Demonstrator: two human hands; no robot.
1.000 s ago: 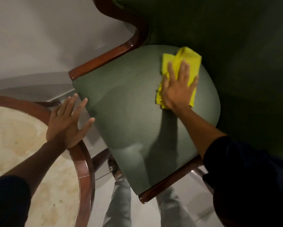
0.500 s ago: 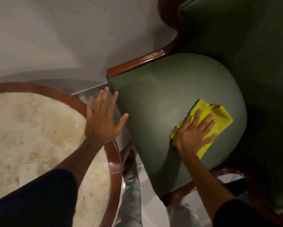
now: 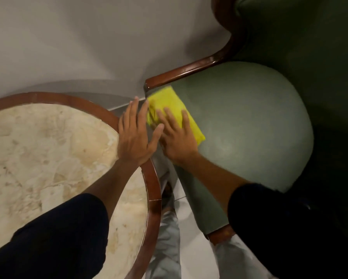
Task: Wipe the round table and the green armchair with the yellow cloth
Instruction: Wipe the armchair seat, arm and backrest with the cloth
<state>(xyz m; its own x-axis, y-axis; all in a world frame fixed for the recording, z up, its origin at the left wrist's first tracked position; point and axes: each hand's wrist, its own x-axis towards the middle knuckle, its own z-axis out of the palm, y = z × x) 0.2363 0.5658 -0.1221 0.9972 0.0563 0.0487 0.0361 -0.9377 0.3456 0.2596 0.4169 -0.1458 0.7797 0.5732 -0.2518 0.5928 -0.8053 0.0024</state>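
The green armchair (image 3: 249,121) fills the right side, its rounded seat cushion facing up and its wooden arm rail (image 3: 185,73) running along the far edge. The folded yellow cloth (image 3: 169,101) lies flat on the seat's near left corner, just under the rail's end. My right hand (image 3: 177,135) presses down on the cloth with fingers spread. My left hand (image 3: 135,133) hovers flat and empty over the rim of the round table (image 3: 153,178), fingers apart, almost touching the right hand. The table's marble top lies at the left.
A pale wall (image 3: 88,41) rises behind the table and the chair. A narrow strip of light floor (image 3: 191,256) separates them, and my grey-trousered legs stand in it. The dark chair back (image 3: 300,33) stands at the upper right.
My right hand has swept the cloth from the back of the seat, through its near right part, over to the left corner. My left hand stayed over the table rim.
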